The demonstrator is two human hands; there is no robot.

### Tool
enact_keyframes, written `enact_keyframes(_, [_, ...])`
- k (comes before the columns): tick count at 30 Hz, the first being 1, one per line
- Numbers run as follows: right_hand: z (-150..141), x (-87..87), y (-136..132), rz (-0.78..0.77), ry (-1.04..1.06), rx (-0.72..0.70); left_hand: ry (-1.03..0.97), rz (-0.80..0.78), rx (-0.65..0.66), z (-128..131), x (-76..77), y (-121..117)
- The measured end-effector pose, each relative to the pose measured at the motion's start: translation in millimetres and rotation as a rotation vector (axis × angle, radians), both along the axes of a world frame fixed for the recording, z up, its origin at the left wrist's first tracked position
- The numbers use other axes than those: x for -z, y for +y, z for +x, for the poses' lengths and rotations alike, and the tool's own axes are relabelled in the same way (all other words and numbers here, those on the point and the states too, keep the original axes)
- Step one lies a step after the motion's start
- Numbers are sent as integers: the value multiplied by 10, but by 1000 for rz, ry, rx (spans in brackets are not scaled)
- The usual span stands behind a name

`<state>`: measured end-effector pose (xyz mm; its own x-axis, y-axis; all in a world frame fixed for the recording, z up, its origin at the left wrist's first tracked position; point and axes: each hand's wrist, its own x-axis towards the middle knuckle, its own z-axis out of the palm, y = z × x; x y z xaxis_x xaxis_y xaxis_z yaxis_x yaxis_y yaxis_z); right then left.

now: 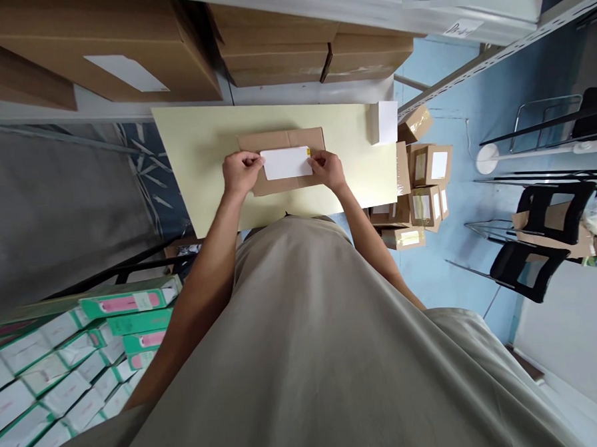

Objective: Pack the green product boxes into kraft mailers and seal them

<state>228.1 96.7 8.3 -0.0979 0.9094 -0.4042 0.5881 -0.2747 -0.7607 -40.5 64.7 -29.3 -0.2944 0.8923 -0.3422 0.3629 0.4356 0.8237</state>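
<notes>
- Left hand (242, 173) pinches the left end of a white, flat-looking rectangular piece with a small yellow patch (287, 164) between thumb and fingers.
- Right hand (330, 170) pinches the opposite end, its fingertips beside the yellow patch at the upper right corner.
- The white piece lies over a brown rectangular cardboard package (287, 139), near its middle; whether its underside touches the cardboard all along, I cannot tell.
- The cardboard package rests on a pale yellow rectangular surface (361, 180), in its middle part.
- A small plain white box (386, 123) stands at the far right corner of the surface, well apart from both hands.
- Beyond the far edge, large brown cardboard boxes (280, 63) sit in a row on a pale shelf (266, 94).
- Small taped brown cartons (431, 164) are piled on the blue floor (458, 208) to the right.
- Many green-and-white boxes (67, 396) are stacked at the lower left.
</notes>
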Motion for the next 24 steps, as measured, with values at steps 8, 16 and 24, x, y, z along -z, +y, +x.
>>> enact_keyframes(8, [0, -13, -20, 10, -14, -7, 18, -1, 21, -5, 7, 1])
enact_keyframes(16, [-17, -33, -23, 24, -26, -12, 9, 9, 10, -7, 44, -2])
enact_keyframes(24, [-21, 27, -36, 33, -50, -7, 13, 12, 12, -5, 39, -5])
